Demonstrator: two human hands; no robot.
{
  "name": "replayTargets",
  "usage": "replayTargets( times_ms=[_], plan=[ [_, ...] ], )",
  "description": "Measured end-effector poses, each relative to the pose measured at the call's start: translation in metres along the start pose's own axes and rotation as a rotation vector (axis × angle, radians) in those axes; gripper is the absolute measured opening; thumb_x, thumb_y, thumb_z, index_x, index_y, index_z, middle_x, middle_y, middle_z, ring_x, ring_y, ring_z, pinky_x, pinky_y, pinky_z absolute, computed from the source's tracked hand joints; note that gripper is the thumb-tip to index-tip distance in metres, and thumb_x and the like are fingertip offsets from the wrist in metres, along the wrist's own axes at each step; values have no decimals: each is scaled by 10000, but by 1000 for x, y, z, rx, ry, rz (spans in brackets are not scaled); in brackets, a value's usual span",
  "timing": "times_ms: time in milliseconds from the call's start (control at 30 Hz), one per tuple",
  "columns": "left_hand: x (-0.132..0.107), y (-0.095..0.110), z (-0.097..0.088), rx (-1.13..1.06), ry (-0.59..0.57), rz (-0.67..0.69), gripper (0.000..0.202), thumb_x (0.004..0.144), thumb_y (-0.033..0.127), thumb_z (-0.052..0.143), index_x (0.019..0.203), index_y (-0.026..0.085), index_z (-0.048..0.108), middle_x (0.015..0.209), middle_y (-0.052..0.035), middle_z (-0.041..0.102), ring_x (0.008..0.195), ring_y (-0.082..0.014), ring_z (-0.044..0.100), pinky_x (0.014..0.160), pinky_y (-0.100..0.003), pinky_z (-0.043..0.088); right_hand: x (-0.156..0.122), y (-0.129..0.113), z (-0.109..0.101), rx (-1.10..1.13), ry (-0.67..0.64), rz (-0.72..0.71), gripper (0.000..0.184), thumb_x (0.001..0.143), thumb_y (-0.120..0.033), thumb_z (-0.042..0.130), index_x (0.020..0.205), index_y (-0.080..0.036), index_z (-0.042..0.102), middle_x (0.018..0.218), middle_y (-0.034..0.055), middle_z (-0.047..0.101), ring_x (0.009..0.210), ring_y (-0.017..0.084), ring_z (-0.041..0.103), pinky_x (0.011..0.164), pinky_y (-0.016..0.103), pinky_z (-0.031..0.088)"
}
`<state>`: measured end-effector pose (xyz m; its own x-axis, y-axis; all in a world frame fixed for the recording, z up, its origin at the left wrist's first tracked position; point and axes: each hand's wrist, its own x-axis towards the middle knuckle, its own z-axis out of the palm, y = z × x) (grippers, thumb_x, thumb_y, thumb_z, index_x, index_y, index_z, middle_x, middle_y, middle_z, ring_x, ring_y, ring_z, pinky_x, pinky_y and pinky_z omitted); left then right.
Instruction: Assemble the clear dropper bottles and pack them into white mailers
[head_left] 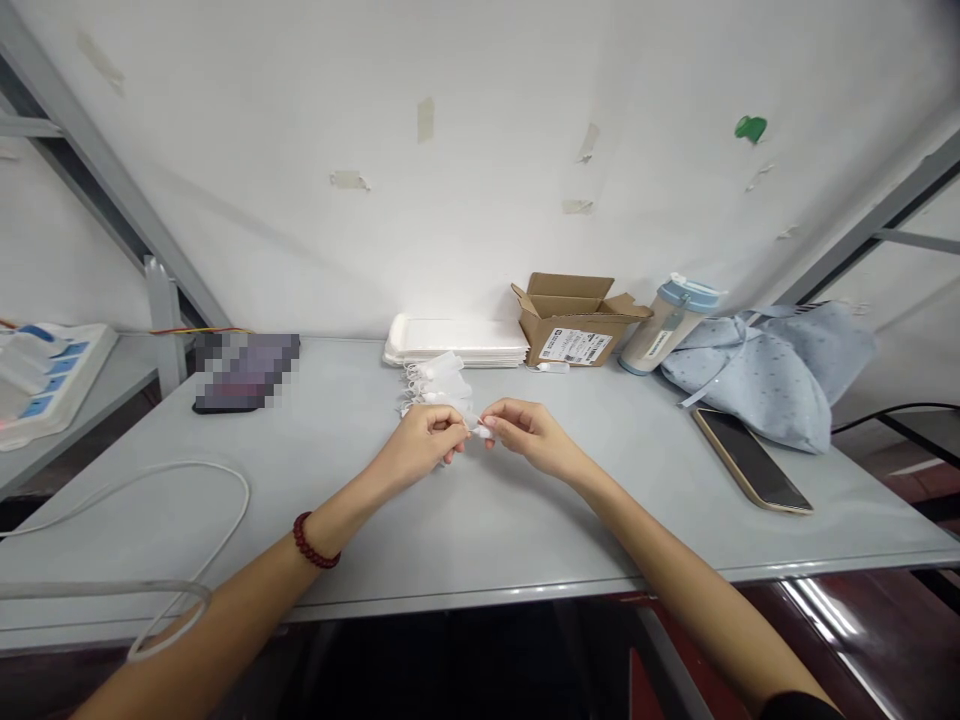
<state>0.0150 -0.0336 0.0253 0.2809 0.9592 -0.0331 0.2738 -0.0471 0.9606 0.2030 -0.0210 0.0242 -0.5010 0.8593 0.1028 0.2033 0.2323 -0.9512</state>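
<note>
Both hands meet above the middle of the grey table. My left hand (426, 440) is closed in a pinch, thumb against fingertips, at the near side of a bunch of whitish translucent pieces with thin loops (442, 372). Facing it, my right hand (531, 436) pinches too, its thumb and fingers at a small white piece (481, 431) that bridges the gap between the hands. What kind of piece it is cannot be made out, and the fingers partly cover it.
Behind the bunch lies a stack of white trays (457, 340), beside an open cardboard box (574, 325). Rightward are a bottle (667, 325), a blue cloth bag (757, 380) and a phone (750, 460). A white cable (244, 495) loops at left, near a blurred dark device (244, 375).
</note>
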Motion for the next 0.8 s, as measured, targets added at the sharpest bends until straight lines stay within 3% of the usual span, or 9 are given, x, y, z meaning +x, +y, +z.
replayTargets(
  times_ms=[200,400,667,800],
  plan=[
    [0,-3,1,-8,0,-2,162,731,258,546,613,152,580,558,33,552,462,-66,471,446,-186,359,0,1,1,28,-9,6,301,850,-447,535,824,-153,594,643,0,572,516,80,348,496,231,271],
    [0,1,3,-9,-27,4,184,738,286,559,611,154,574,573,21,567,464,-74,477,446,-194,354,1,-4,1,110,-13,107,333,836,-494,523,809,-163,556,562,-28,531,429,59,303,415,208,212],
    [1,8,4,-222,-65,-44,241,782,324,487,715,137,625,595,-1,574,474,-89,494,456,-214,370,2,-2,-6,141,41,115,325,848,-502,520,840,-178,543,519,-43,527,392,50,303,388,191,234],
    [0,7,3,-156,-60,4,235,786,334,516,704,140,621,613,0,579,479,-83,487,464,-215,369,3,-1,-6,133,40,109,323,847,-503,522,835,-181,536,517,-44,528,391,51,288,387,192,228]
  ],
)
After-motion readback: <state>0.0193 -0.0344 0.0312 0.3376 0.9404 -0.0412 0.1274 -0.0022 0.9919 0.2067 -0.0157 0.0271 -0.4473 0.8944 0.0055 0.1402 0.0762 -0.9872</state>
